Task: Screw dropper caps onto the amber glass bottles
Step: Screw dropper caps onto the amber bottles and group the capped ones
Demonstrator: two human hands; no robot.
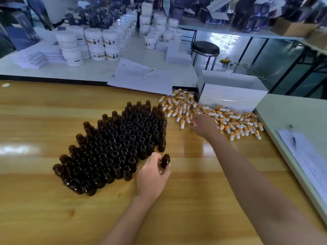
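While the left hand (152, 175) pinches one small dark-amber bottle (165, 160), open-necked and upright beside the packed block of bottles (115, 145) on the desk (35, 200), the right hand (203, 127) lies among the white-and-gold caps (230, 121); whether it grips one is unclear.

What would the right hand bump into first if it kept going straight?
Probably the pile of dropper caps right ahead of the right hand; it seems nearly there, though depth is unclear.
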